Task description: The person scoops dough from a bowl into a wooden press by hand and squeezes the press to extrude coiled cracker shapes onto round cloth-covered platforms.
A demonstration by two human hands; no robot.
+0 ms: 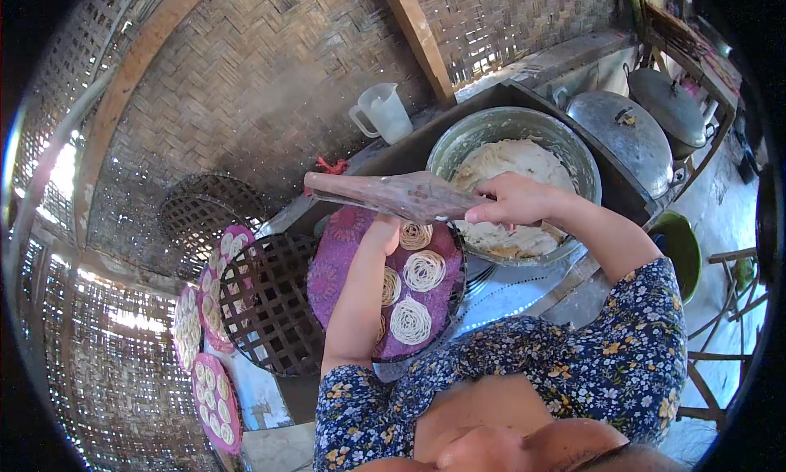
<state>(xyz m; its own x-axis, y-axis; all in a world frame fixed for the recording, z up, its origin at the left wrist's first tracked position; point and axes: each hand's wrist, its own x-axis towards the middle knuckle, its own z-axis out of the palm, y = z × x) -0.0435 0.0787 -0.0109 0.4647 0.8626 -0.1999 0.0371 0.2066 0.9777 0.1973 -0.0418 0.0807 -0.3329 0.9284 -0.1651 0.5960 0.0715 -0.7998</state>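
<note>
A long wooden press (401,195) is held across in front of me, above a round tray. My right hand (516,203) is closed around its right end, at the edge of a large metal basin (583,157) of pale dough (524,165). Under the press's middle, my left hand (386,233) is curled against it, its fingers mostly hidden. Below, a purple cloth (446,312) covers the round tray. Coiled rounds of noodle-like dough (411,320) lie on it, some partly behind my left forearm.
An openwork black tray (270,304) overlaps the left side. Several pink-lined trays (217,398) with dough coils stand further left. A plastic jug (385,112) is by the woven wall. Lidded metal pots (618,132) and a green tub (679,255) are at right.
</note>
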